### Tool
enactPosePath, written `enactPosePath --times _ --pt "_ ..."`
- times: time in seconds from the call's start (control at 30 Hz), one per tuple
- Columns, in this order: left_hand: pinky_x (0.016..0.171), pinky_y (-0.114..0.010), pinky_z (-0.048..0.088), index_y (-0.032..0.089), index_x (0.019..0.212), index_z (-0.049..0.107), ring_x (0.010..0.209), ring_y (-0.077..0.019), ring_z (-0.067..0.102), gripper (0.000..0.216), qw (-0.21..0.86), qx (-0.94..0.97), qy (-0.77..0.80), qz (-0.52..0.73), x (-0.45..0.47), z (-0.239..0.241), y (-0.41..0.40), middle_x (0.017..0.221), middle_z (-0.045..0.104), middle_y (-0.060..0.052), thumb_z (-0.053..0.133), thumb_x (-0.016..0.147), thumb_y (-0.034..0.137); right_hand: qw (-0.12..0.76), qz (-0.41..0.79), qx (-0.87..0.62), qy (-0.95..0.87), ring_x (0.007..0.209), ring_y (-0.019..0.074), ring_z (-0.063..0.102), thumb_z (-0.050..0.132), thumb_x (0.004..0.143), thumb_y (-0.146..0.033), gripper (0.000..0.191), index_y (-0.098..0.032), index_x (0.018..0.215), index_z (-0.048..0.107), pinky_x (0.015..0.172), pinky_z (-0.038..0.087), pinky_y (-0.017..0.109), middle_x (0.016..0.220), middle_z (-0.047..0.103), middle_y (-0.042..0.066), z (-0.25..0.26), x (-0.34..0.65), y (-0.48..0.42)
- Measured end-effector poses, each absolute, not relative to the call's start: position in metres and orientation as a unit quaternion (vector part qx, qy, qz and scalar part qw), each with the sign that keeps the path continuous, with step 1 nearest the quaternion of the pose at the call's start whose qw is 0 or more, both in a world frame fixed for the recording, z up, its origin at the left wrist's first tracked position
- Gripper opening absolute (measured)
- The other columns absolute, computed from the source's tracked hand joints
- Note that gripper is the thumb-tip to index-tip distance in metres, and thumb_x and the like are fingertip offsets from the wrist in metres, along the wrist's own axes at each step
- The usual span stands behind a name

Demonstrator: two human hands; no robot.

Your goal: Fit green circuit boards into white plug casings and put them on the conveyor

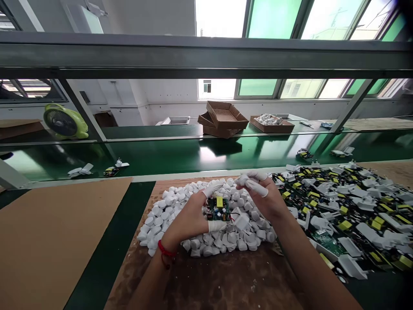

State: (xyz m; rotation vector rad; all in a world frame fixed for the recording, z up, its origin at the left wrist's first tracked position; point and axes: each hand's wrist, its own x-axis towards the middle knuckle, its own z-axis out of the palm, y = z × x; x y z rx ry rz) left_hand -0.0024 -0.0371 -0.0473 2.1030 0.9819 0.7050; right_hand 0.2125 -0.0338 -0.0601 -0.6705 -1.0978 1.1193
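Note:
My left hand (190, 217), with white finger cots and a red string at the wrist, is closed on a small green circuit board (218, 208) with a yellow part on it. My right hand (263, 196), also in finger cots, hovers just right of the board with its fingers curled; a white plastic piece (241, 221) sits under its palm, and I cannot tell whether it is held. Both hands are over a heap of white plastic caps (167, 206) on a worn wooden board (206, 275).
A large pile of circuit boards and white housings (348, 206) lies to the right. A cardboard sheet (48, 232) lies to the left. Behind runs a green conveyor belt (200, 157) with a few loose parts, cardboard trays (226, 118) and a green fan (64, 122).

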Motion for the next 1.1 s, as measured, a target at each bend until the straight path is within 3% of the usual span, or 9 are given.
enactPosePath --times 0.1,0.23,0.43,0.57,0.7,0.8,0.93,1.1 --pt "0.098 -0.039 0.043 0.027 0.142 0.039 0.115 -0.0301 0.052 0.092 0.429 0.785 0.343 0.287 -0.004 -0.050 -0.034 0.130 0.056 -0.008 0.081 0.060 0.028 0.575 0.531 -0.257 -0.567 0.073 0.0201 0.067 0.081 0.066 -0.028 0.017 -0.024 0.082 0.076 0.067 0.053 0.030 0.075 0.073 0.003 -0.063 0.210 -0.037" --pt "0.102 -0.039 0.041 0.026 0.145 0.033 0.122 -0.0319 0.050 0.104 0.555 0.715 0.274 0.326 -0.008 -0.053 -0.031 0.133 0.055 -0.010 0.086 0.055 0.025 0.520 0.516 -0.226 -0.642 0.092 0.0237 0.066 0.080 0.068 -0.026 0.017 -0.026 0.085 0.078 0.082 0.051 0.035 0.088 0.075 0.004 -0.065 0.207 -0.040" --pt "0.106 -0.043 0.037 0.026 0.145 0.032 0.127 -0.0349 0.046 0.113 0.600 0.690 0.237 0.328 -0.009 -0.054 -0.033 0.136 0.054 -0.012 0.089 0.047 0.016 0.478 0.493 -0.231 -0.690 0.097 0.0230 0.064 0.073 0.077 -0.034 0.032 -0.028 0.108 0.072 0.086 0.050 0.036 0.107 0.072 0.006 -0.066 0.201 -0.044" --pt "0.107 -0.044 0.036 0.024 0.145 0.034 0.129 -0.0354 0.045 0.114 0.638 0.657 0.206 0.344 -0.006 -0.052 -0.036 0.133 0.057 -0.014 0.089 0.046 0.016 0.484 0.503 -0.199 -0.688 0.094 0.0236 0.065 0.067 0.082 -0.037 0.022 -0.029 0.101 0.075 0.085 0.050 0.039 0.104 0.073 0.008 -0.066 0.196 -0.047" --pt "0.106 -0.044 0.037 0.024 0.143 0.037 0.131 -0.0364 0.043 0.115 0.667 0.634 0.185 0.344 -0.002 -0.049 -0.039 0.134 0.056 -0.015 0.090 0.041 0.015 0.510 0.512 -0.172 -0.670 0.099 0.0249 0.065 0.073 0.077 -0.034 0.018 -0.032 0.093 0.077 0.088 0.049 0.040 0.100 0.074 0.007 -0.064 0.196 -0.051" --pt "0.105 -0.045 0.038 0.023 0.143 0.038 0.129 -0.0378 0.045 0.116 0.690 0.611 0.165 0.350 0.000 -0.048 -0.040 0.133 0.056 -0.016 0.091 0.039 0.017 0.496 0.512 -0.179 -0.679 0.111 0.0281 0.060 0.073 0.074 -0.041 0.028 -0.029 0.099 0.076 0.097 0.045 0.043 0.107 0.073 0.008 -0.063 0.196 -0.053" --pt "0.102 -0.045 0.041 0.022 0.143 0.037 0.123 -0.0394 0.050 0.120 0.714 0.588 0.148 0.350 0.000 -0.050 -0.041 0.130 0.059 -0.018 0.092 0.037 0.018 0.486 0.532 -0.176 -0.671 0.112 0.0289 0.059 0.080 0.070 -0.038 0.036 -0.031 0.105 0.074 0.094 0.048 0.042 0.120 0.067 0.008 -0.066 0.191 -0.054" --pt "0.099 -0.046 0.044 0.022 0.144 0.033 0.119 -0.0389 0.053 0.126 0.730 0.576 0.123 0.346 0.003 -0.055 -0.045 0.127 0.060 -0.017 0.093 0.034 0.020 0.508 0.534 -0.101 -0.668 0.114 0.0280 0.058 0.080 0.068 -0.042 0.030 -0.037 0.098 0.075 0.098 0.043 0.046 0.099 0.075 0.004 -0.071 0.187 -0.053"
